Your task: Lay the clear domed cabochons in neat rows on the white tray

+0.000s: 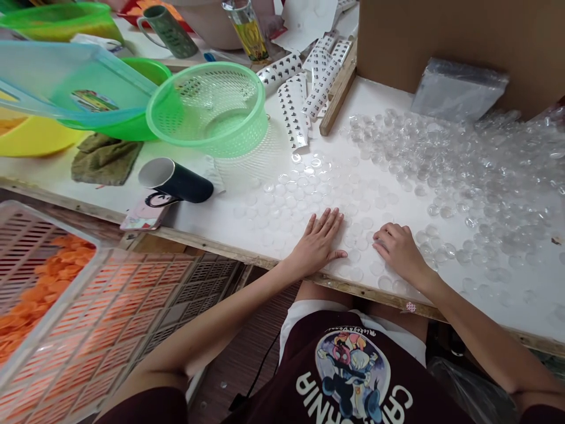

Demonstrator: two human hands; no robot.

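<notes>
Nearest us, the wooden edge [375,294] of the white table [198,222] runs in front of the person's lap. Just past it we see the left hand [321,244] palm down, its fingers [325,222] straight and slightly fanned, the thumb stretched out to the right; they look closed around nothing. The right hand [401,250] is set a little apart from it, its fingers curled in over the table, thumb tucked below; we cannot tell whether they pinch a disc.

Between the two hands lie several clear discs [366,222], flat on the table, some just beside the left thumb and others just short of the right fingertips. A few more lie on the near side of the right hand, close to the edge. Beyond the left fingertips we find a patch of discs laid close together in one layer, and to the right of the right hand others lie loosely, thickening into a heap [441,147] farther back.

Farther off to the left we see a phone [143,213] beside a dark mug [188,181], then a green basket [249,126]. Behind the patch come printed strips [292,112] against a wooden bar [339,91], and behind the heap a clear packet [457,91] leans near brown cardboard [441,32].
</notes>
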